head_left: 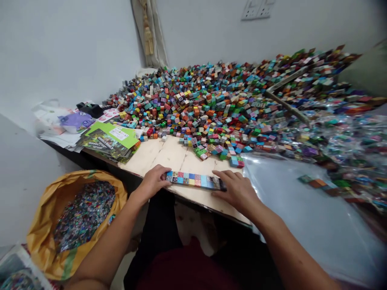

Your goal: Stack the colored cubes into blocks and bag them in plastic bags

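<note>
Gripping one long, narrow, straight-edged block of multicoloured printed cubes at its opposite ends, two bare hands meet over the near edge of one pale, wooden-looking tabletop. The left hand pinches the left end between thumb and curled fingers; the right hand closes thumb and fingers around the other end. At least two rows of small square faces show on the block; whether it touches the wood, I cannot tell.

Behind it spreads one heap of small, hard-edged multicoloured cubes, too many to count. One L-shaped, straight-sided bar lies on the heap. To the right is one smooth, glossy, translucent plastic sheet. On the left sit one stack of flat, dark-printed and lime-green cards and one soft purple packet. Below, one creased yellow-orange sack holds countless shiny, crinkled scraps. Two square wall sockets and one rope-like tan tassel hang beyond.
</note>
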A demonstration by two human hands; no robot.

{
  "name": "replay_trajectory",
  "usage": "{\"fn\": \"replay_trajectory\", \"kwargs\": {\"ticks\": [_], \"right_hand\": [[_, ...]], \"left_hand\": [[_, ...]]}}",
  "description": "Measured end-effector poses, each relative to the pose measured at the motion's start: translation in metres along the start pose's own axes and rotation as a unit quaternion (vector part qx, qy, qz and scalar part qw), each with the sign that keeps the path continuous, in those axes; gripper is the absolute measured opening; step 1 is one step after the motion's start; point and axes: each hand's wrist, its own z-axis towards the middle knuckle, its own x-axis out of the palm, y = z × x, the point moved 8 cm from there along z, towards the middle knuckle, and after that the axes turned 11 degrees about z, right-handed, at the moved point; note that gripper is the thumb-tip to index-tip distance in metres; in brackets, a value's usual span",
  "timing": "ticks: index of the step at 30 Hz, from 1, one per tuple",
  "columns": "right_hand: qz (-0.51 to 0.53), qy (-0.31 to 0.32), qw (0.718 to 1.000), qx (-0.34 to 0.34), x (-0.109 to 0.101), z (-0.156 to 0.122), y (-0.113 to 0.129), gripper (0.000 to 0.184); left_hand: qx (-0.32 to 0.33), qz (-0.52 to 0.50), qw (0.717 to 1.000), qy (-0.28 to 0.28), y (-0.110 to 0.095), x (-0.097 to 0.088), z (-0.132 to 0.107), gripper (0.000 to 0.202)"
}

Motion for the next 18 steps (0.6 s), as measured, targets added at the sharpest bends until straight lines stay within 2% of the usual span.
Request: {"fn": "replay_trajectory", "kwargs": {"ticks": [2, 5, 9, 12, 14, 16, 18], "right_hand": [[-0.015, -0.022, 1.000, -0.016, -0.001, 0.005, 0.017, 0.057], [0.005, -0.021, 0.999, -0.045, 0.007, 0.014, 0.042, 0.046], [0.040, -0.016, 0.998, -0.041, 0.019, 0.022, 0.055, 0.034], [0.052, -0.023, 0.997, -0.045, 0.021, 0.023, 0.054, 0.034], [0.057, -0.025, 0.997, -0.049, 0.017, 0.022, 0.048, 0.044], [0.065, -0.037, 0.996, -0.045, 0.005, 0.016, 0.033, 0.054], [0.097, -0.058, 0.993, -0.023, -0.012, 0.005, 0.012, 0.054]], "left_hand": [[-0.007, -0.004, 1.000, 0.000, 0.001, 0.001, 0.001, 0.049], [-0.025, 0.005, 1.000, 0.002, 0.002, 0.001, 0.002, 0.052], [-0.030, 0.016, 0.999, 0.006, -0.002, 0.001, 0.002, 0.047], [-0.022, 0.017, 1.000, -0.001, -0.003, 0.000, 0.002, 0.043], [-0.020, 0.008, 1.000, -0.003, -0.001, 0.000, 0.001, 0.044], [-0.027, -0.019, 0.999, -0.004, 0.003, 0.001, -0.001, 0.050], [-0.042, -0.070, 0.997, -0.005, 0.008, 0.001, -0.007, 0.055]]}}
